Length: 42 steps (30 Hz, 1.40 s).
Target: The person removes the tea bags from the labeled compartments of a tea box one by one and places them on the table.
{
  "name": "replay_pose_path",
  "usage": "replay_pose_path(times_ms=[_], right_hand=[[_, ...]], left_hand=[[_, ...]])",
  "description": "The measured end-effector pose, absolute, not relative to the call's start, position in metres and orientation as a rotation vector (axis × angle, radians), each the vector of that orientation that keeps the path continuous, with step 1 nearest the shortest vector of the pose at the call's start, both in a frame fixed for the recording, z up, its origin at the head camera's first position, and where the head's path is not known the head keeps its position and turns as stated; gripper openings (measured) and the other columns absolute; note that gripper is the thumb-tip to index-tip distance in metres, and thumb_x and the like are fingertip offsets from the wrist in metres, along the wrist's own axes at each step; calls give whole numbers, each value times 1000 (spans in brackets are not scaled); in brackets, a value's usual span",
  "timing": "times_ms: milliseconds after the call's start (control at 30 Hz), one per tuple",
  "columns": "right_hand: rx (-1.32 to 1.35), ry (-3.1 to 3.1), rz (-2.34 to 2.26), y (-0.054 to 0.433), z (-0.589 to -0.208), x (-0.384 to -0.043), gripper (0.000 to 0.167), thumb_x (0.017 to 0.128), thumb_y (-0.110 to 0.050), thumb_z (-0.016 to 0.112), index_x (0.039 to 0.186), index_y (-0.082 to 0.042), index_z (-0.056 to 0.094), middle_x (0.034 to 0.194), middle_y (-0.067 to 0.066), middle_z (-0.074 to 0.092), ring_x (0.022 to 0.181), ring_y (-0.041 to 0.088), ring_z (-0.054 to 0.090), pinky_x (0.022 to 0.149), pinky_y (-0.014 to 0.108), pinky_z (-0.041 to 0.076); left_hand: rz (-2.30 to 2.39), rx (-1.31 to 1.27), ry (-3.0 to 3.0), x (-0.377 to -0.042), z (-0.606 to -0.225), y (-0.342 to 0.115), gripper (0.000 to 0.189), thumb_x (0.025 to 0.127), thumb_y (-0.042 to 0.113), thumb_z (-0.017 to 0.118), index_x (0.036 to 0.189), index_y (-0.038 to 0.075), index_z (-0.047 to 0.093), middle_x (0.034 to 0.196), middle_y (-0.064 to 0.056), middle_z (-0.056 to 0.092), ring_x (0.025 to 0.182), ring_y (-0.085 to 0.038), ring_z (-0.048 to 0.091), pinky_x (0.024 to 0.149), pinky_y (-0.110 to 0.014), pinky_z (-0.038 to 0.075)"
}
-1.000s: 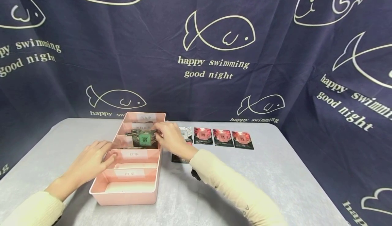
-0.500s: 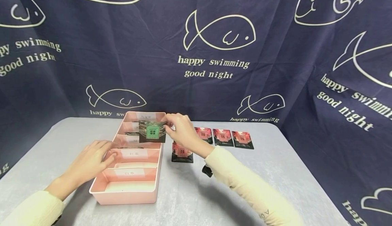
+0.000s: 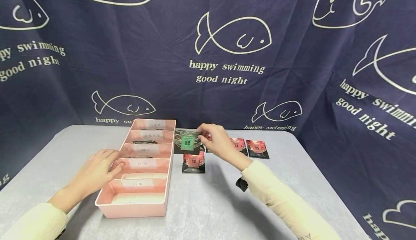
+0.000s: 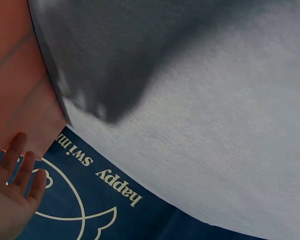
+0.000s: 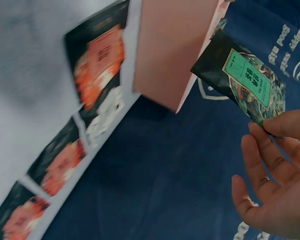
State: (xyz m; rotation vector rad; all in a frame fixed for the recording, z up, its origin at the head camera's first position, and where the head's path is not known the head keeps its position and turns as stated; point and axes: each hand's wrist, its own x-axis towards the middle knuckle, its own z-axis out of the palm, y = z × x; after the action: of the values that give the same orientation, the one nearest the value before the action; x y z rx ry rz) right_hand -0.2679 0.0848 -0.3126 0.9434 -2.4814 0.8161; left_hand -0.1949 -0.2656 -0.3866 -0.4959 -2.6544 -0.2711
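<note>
My right hand (image 3: pixel 221 144) pinches the right edge of a dark tea sachet with a green label (image 3: pixel 187 142), between thumb and fingertips. It is held up just right of a long pink divided box (image 3: pixel 134 211) and covers part of what lies behind. In the right wrist view, the green-label sachet (image 5: pixel 247 77) hangs from the fingertips. My left hand (image 3: pixel 97 169) rests on the box's left rim, its fingers relaxed and the thumb over the edge. In the left wrist view, the fingers of the left hand (image 4: pixel 15 190) look loosely extended by the pink wall.
A red-and-black sachet (image 3: pixel 194 161) lies right of the box. More red sachets (image 3: pixel 258 148) lie in a row farther right, partly behind the right hand. Dark sachets (image 3: pixel 144 142) show in the rear compartments. A blue fish-print curtain (image 3: pixel 227 99) hangs behind the table.
My right hand has lifted the green-label sachet up out of the box and carried it right, past the box's right wall. The left hand has stayed on the rim.
</note>
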Motion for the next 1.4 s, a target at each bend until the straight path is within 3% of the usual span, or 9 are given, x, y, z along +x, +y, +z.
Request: replay_pose_path(times_ms=[533, 767, 1400], right_hand=[[830, -2697, 906, 153, -344, -273, 12, 79, 0, 62, 89, -5, 64, 72, 4, 63, 61, 7, 51, 56, 19, 45], [830, -2752, 937, 175, -357, -275, 12, 79, 1, 62, 89, -5, 64, 73, 3, 62, 66, 9, 55, 61, 20, 48], [824, -2826, 943, 188, -383, -291, 11, 78, 1, 64, 89, -2, 64, 73, 5, 61, 66, 9, 53, 62, 21, 47]], left_hand=[[-281, -499, -2664, -195, -385, -265, 35, 84, 25, 60, 109, 1, 59, 109, -17, 62, 105, -36, 52, 90, -52, 39], [-282, -493, -2689, -194, -384, -266, 37, 84, 27, 60, 110, 1, 59, 110, -18, 61, 106, -37, 52, 90, -53, 39], [-281, -488, -2663, -195, -386, -265, 36, 84, 26, 59, 109, 0, 59, 108, -18, 62, 105, -37, 51, 89, -52, 39]])
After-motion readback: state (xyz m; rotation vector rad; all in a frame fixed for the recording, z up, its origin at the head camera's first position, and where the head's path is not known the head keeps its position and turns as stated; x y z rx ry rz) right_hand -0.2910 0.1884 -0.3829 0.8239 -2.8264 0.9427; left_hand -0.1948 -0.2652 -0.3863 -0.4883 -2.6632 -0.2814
